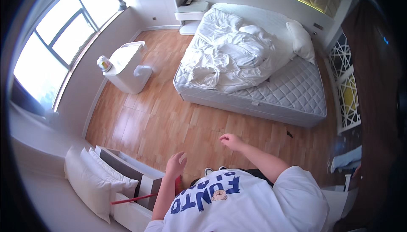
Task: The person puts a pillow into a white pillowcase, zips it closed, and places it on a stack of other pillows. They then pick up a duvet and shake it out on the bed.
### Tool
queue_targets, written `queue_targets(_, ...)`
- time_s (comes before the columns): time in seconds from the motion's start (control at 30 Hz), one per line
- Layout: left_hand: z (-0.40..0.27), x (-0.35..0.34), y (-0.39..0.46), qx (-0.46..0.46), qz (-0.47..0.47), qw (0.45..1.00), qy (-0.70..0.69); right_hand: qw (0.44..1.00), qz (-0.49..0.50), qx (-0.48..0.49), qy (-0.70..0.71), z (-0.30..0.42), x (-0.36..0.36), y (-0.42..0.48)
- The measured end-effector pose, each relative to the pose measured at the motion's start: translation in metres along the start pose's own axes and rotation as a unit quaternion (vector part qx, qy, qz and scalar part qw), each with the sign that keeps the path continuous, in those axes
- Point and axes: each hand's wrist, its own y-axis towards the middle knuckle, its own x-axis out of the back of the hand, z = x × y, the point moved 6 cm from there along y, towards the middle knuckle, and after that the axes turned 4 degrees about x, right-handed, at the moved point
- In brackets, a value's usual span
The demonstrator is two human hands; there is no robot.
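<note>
My left hand (176,165) is raised over the floor with its thumb and fingers apart, holding nothing. Farther forward, my right hand (232,142) hovers above the wood-look floor (187,133). Its fingers curl in, and nothing shows in them. Behind my left forearm runs a thin red stick (132,199), and red bristles (179,183) show beside that arm; the arm hides whether they join. Ahead stands a bed with a bare quilted mattress (292,89). A crumpled white duvet (229,54) lies heaped on it, and a white pillow (300,39) rests at its right side.
White pillows (92,181) lean against a low cabinet (127,168) at left. A white side table (127,68) bearing a paper-cup-like container (104,63) stands near the window. Beside the bed is a nightstand (191,11) with a telephone (187,2). A small dark object (289,134) lies on the floor.
</note>
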Motion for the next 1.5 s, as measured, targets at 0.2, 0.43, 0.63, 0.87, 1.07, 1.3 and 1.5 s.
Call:
queue_targets(0.2, -0.023, -0.024, 0.043, -0.077, 0.135, 0.988, 0.024, 0.991, -0.112, -0.002, 0.067, 0.011, 0.029, -0.022)
queue_targets(0.43, 0.001, -0.035, 0.097, -0.062, 0.171, 0.982, 0.056, 0.991, -0.124, -0.009, 0.049, 0.038, 0.043, -0.006)
queue_targets(0.63, -0.036, -0.054, 0.169, -0.075, 0.227, 0.967, 0.093, 0.985, -0.159, 0.016, 0.064, 0.001, 0.102, 0.025)
queue_targets(0.87, -0.169, -0.126, 0.304, -0.168, 0.263, 0.943, 0.116, 0.949, -0.235, -0.037, 0.205, -0.032, 0.248, 0.068)
queue_targets(1.07, -0.321, -0.179, 0.396, -0.315, 0.275, 0.902, 0.106, 0.938, -0.276, -0.033, 0.205, -0.013, 0.363, 0.087)
queue_targets(1.3, -0.384, -0.263, 0.483, -0.262, 0.311, 0.909, -0.09, 0.826, -0.435, -0.062, 0.354, -0.051, 0.437, 0.061)
queue_targets(1.5, -0.512, -0.347, 0.515, -0.213, 0.373, 0.903, -0.016, 0.729, -0.604, -0.051, 0.318, -0.05, 0.488, -0.02)
